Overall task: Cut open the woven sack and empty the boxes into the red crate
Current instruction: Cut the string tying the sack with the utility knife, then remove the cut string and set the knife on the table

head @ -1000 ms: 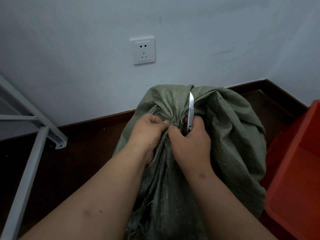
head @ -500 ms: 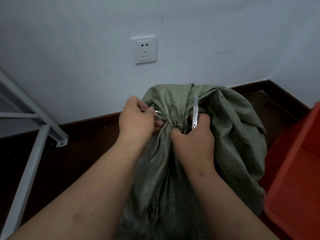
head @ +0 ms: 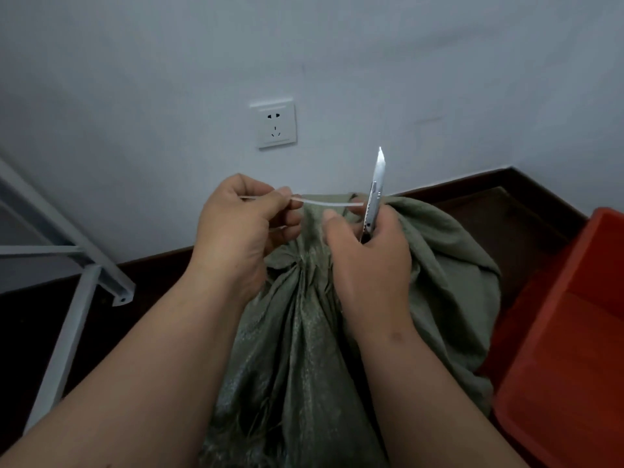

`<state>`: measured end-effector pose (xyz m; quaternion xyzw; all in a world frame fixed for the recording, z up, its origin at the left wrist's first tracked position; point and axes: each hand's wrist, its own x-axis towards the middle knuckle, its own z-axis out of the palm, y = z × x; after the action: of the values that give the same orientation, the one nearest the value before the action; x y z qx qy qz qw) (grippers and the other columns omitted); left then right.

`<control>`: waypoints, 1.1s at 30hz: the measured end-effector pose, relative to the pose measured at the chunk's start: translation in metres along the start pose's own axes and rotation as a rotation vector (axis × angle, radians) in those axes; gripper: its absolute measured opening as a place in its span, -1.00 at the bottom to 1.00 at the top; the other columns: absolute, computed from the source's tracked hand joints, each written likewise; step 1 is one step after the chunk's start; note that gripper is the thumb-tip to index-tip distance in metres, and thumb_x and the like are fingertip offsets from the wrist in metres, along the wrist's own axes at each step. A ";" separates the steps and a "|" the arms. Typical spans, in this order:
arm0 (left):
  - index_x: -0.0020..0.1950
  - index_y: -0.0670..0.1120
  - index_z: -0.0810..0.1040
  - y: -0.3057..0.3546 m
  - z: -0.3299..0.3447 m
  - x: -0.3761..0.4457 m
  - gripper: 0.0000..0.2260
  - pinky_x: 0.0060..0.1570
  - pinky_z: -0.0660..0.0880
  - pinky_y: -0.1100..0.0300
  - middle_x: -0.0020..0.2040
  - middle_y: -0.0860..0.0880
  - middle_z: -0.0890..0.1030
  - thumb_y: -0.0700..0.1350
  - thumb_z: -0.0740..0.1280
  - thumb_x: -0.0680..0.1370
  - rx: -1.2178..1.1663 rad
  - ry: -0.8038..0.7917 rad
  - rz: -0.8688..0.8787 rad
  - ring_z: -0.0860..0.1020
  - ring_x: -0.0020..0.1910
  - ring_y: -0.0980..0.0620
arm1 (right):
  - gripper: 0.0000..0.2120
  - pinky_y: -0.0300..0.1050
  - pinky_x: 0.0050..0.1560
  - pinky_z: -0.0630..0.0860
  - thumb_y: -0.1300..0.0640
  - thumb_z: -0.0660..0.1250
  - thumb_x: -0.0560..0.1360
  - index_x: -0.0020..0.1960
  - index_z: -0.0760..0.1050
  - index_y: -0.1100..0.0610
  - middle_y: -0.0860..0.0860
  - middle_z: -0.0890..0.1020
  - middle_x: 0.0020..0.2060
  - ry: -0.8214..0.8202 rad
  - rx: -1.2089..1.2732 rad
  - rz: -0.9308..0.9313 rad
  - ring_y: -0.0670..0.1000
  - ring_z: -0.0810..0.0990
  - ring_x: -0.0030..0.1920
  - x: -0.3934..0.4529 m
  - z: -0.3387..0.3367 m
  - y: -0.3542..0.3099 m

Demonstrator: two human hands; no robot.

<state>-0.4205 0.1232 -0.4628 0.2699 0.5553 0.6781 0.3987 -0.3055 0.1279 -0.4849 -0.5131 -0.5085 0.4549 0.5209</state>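
From the head view, the sack [head: 337, 315] stands on the floor against the far wall, its gathered neck just below the two hands, with the red crate [head: 567, 349] just beside it on the right, open and with no boxes showing in the part in view. The left hand [head: 243, 228] pinches a thin white tie [head: 324, 202] between thumb and forefinger; the tie runs level, left to right, from that pinch across to the right hand [head: 368, 255], which is curled round a knife [head: 374, 197] whose blade points up and away, crossing the tie's right end at nearly a right angle. Whether the tie still binds the neck I cannot tell. The neck lies below and between the hands, about equally near to each. Against half a second ago, both hands have risen off the sack, the left has drawn the tie out straight, and the blade stands clear above the cloth instead of against it. The mouth likely opens next.
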 end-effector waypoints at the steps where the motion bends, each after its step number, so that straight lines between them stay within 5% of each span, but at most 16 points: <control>1: -0.24 -0.09 0.38 -0.003 0.003 -0.003 -0.77 -0.46 0.53 0.21 -0.38 -0.10 0.62 -0.32 0.35 0.51 0.004 -0.038 -0.010 0.55 -0.47 0.04 | -0.88 -0.32 -0.30 0.44 0.09 0.41 0.43 -0.08 0.49 0.07 -0.13 0.48 -0.44 0.018 0.019 0.021 -0.21 0.42 -0.45 0.000 -0.003 0.000; 4: -0.25 -0.09 0.39 -0.010 0.013 -0.011 -0.77 -0.45 0.55 0.21 -0.42 -0.07 0.61 -0.34 0.35 0.50 0.032 -0.161 -0.049 0.54 -0.49 0.06 | -0.93 -0.16 -0.16 0.56 0.09 0.42 0.43 -0.11 0.56 0.06 -0.08 0.63 -0.33 0.053 -0.007 0.061 -0.14 0.57 -0.32 0.001 -0.014 0.003; 7: -0.24 -0.10 0.41 -0.020 0.025 -0.018 -0.79 -0.47 0.53 0.24 -0.39 -0.09 0.61 -0.32 0.36 0.50 0.054 -0.278 -0.093 0.55 -0.49 0.08 | -0.95 -0.10 -0.25 0.55 0.11 0.42 0.44 -0.14 0.61 0.10 0.02 0.70 -0.28 0.071 -0.027 0.108 -0.05 0.63 -0.31 0.001 -0.032 0.005; 12: -0.23 -0.10 0.45 -0.042 0.046 -0.038 -0.83 -0.41 0.56 0.20 -0.37 -0.08 0.63 -0.29 0.35 0.50 0.065 -0.461 -0.234 0.57 -0.44 0.07 | -0.95 -0.41 -0.55 0.35 0.21 0.40 0.48 -0.15 0.57 0.16 0.01 0.64 -0.38 0.076 -0.025 0.225 -0.24 0.47 -0.59 -0.010 -0.075 -0.007; 17: -0.18 -0.11 0.47 -0.060 0.067 -0.076 -0.89 -0.36 0.57 0.18 -0.31 -0.11 0.57 -0.26 0.36 0.49 0.033 -0.684 -0.396 0.57 -0.36 0.04 | -0.92 -0.39 -0.58 0.34 0.19 0.42 0.46 -0.11 0.58 0.21 0.05 0.62 -0.36 0.098 -0.101 0.345 -0.25 0.46 -0.60 -0.042 -0.125 -0.019; 21: -0.17 -0.12 0.44 -0.061 0.076 -0.115 -0.88 -0.41 0.56 0.18 -0.31 -0.12 0.57 -0.22 0.39 0.45 0.074 -0.794 -0.505 0.53 -0.39 0.06 | -0.87 -0.19 -0.52 0.32 0.13 0.46 0.39 -0.16 0.58 0.19 0.08 0.65 -0.34 0.123 -0.075 0.418 -0.15 0.41 -0.59 -0.078 -0.162 -0.020; 26: -0.16 -0.15 0.44 -0.057 0.089 -0.146 -0.88 -0.36 0.62 0.09 -0.34 -0.10 0.58 -0.31 0.31 0.54 0.225 -0.934 -0.466 0.52 -0.42 0.07 | -0.94 -0.20 -0.55 0.25 0.28 0.40 0.44 -0.21 0.57 0.21 0.08 0.63 -0.40 0.080 -0.063 0.410 -0.06 0.34 -0.60 -0.107 -0.200 -0.017; 33: -0.17 -0.15 0.47 -0.066 0.138 -0.229 -0.89 -0.42 0.59 0.13 -0.32 -0.10 0.60 -0.31 0.33 0.52 0.311 -1.069 -0.489 0.52 -0.41 0.08 | -0.85 -0.17 -0.47 0.23 0.20 0.39 0.44 -0.06 0.59 0.28 0.19 0.68 -0.26 0.136 0.086 0.463 -0.04 0.31 -0.55 -0.179 -0.299 -0.025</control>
<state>-0.1705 0.0091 -0.4768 0.4927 0.4168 0.2484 0.7223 -0.0212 -0.0730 -0.4578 -0.6226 -0.3212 0.5479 0.4571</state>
